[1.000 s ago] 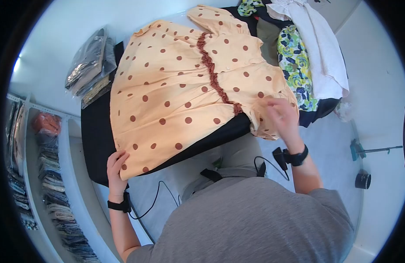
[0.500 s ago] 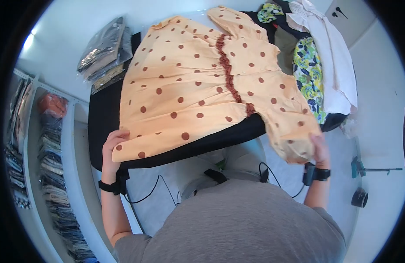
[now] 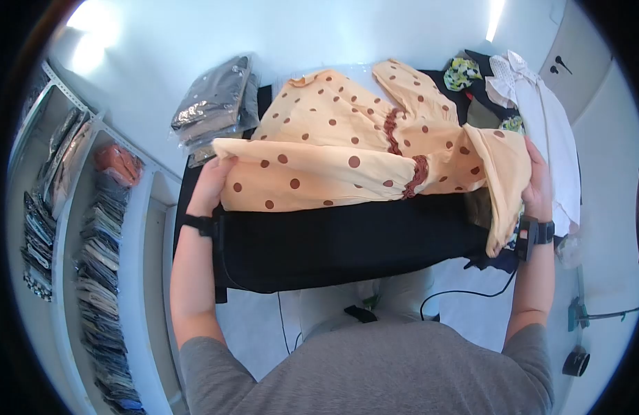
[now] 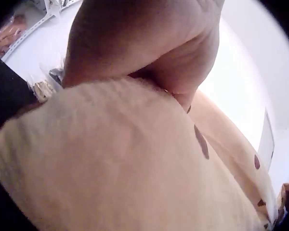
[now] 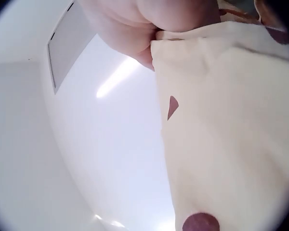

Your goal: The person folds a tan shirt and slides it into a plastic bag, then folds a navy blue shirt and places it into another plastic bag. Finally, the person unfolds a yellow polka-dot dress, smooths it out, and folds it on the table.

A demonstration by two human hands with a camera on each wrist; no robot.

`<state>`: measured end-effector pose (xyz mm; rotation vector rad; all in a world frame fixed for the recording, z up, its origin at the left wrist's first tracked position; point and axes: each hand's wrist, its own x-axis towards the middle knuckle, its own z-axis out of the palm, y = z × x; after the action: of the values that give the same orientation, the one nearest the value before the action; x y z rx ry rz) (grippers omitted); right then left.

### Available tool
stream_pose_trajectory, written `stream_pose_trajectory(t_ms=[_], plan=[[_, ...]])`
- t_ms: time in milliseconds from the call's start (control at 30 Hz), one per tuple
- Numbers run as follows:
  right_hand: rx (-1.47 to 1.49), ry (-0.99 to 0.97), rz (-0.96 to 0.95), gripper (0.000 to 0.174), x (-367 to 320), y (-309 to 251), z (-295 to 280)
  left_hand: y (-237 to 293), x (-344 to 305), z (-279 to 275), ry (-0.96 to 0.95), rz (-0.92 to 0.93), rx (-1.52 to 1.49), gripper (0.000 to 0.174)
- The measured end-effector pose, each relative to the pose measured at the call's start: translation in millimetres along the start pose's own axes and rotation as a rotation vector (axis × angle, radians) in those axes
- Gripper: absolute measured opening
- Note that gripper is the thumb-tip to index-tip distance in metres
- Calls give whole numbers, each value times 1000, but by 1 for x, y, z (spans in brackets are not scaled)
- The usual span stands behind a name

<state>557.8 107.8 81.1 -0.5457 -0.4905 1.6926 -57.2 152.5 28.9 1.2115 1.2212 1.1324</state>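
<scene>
Since the earlier frame both hands have lifted the near edge of the dotted dress (image 3: pixel 333 149) and carried it away from the body, so the dress now lies doubled on the far half of the black mat (image 3: pixel 333 242). The left hand (image 3: pixel 210 181) has its fingers closed on the fold at the left end. The right hand (image 3: pixel 538 185) grips the hanging part at the right end, beside the white garment (image 3: pixel 551 131).

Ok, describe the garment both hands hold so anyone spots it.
On the black table mat, left hand and right hand grip a pale orange fabric dress. Unlike the white and floral clothes beside it, it bears brown polka dots and a ruffle.
</scene>
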Motion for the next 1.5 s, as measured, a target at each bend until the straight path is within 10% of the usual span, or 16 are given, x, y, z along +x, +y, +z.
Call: stream_pose_trajectory(t_ms=[300, 367, 533, 667, 1000, 1233, 1500], plan=[[-132, 10, -30, 36, 72, 30, -13, -31, 59, -5, 64, -269, 338, 36], [-324, -93, 213, 34, 68, 35, -23, -26, 54, -8, 43, -283, 363, 39], [-525, 99, 145, 36, 56, 57, -12, 9, 32, 8, 192, -137, 644, 50], [-452, 99, -49, 37, 71, 54, 17, 26, 29, 37, 150, 374, 580, 45], [-390, -105, -94, 37, 98, 69, 96, 71, 27, 208, -315, 635, 825, 70], [-1444, 204, -139, 38, 43, 25, 13, 27, 28, 113, -309, 401, 1074, 77], [-1408, 322, -145, 40, 27, 57, -72, 2, -48, 20, -329, 15, 1424, 85]])
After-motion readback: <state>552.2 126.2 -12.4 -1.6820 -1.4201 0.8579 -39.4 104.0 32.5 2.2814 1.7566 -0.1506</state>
